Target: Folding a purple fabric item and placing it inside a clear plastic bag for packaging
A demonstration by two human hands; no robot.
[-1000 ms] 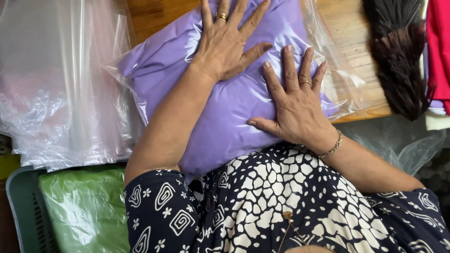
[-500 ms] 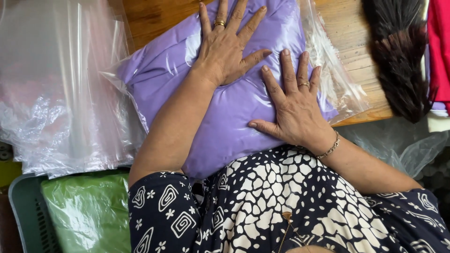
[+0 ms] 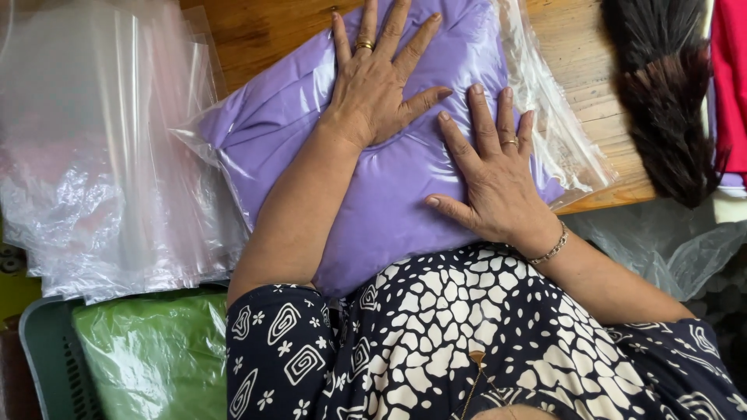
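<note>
A folded purple cloth sealed in a clear plastic bag [image 3: 389, 187] lies on the wooden table [image 3: 583, 47], its near end against my body. My left hand [image 3: 377, 78] lies flat on the bag's upper middle, fingers spread, a gold ring on one finger. My right hand [image 3: 494, 175] presses flat on the bag's right side, fingers spread, with a ring and a gold bracelet at the wrist. Neither hand grips anything. The bag's loose clear edge [image 3: 556, 132] sticks out to the right of my right hand.
A stack of clear plastic bags [image 3: 101, 155] lies at the left. Below it a grey-green crate [image 3: 43, 358] holds a green bagged cloth [image 3: 156, 350]. A dark brush of bristles [image 3: 661, 101] and red fabric [image 3: 731, 78] lie at the right; crumpled plastic [image 3: 669, 241] hangs below the table edge.
Both hands stay flat on the purple bag. The view has shifted slightly, so everything sits a little lower and to the right; the hands pressed a little closer together.
</note>
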